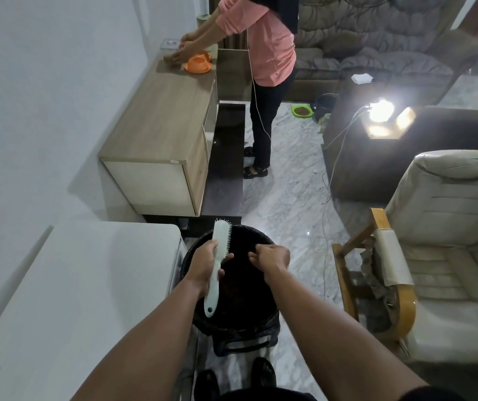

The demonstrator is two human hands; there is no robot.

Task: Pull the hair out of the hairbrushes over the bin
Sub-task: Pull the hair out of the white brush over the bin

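In the head view, a pale mint hairbrush is held over a round black bin that stands on the marble floor in the near middle of the scene. The brush is gripped around the upper part of its handle by the left hand, whose fingers are wrapped closed about it; the bristled head points far and slightly right, above the bin's far-left rim, while the handle end with its hanging hole points near. The right hand is held just right of the brush, apart from it, also above the bin's opening. Its fingers are curled inward with the fingertips pinched together; whether any hair is caught between them cannot be told against the dark bin.

A white table is seen at the near left, just beside the bin. A cream armchair with wooden arms is placed at the right. Farther off on the left, a wooden cabinet is set against the wall, and an orange bowl rests on its far end. A second person in a pink top is seen standing beside it, both hands on the cabinet top.
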